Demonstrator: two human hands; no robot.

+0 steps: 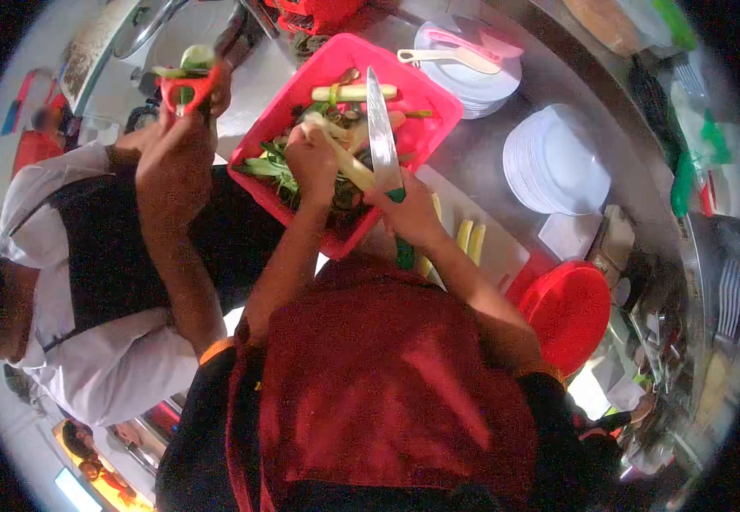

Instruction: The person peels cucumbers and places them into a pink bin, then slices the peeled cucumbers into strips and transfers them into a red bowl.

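Observation:
My left hand (312, 164) is closed round the upper part of a long, pale peeled vegetable (351, 168), which slants over a bright pink basin (438, 98). In my right hand (417, 213) is the green handle of a large kitchen knife (381, 128), its broad blade pointing up and away over the basin. The right fingers are right at the vegetable's lower end. Green peelings (272, 166) and a pale vegetable stick (354, 92) lie inside the basin. Close to my right hand, several pale sticks (470, 239) rest on a white cutting board (502, 256).
To my left a co-worker's hand (184, 141) holds a red peeler (189, 90) and a green vegetable piece. Stacked white plates (557, 162) stand on the steel counter at the right; another stack (464, 81) carries pink and white utensils. Red plates (566, 316) stand near my right elbow.

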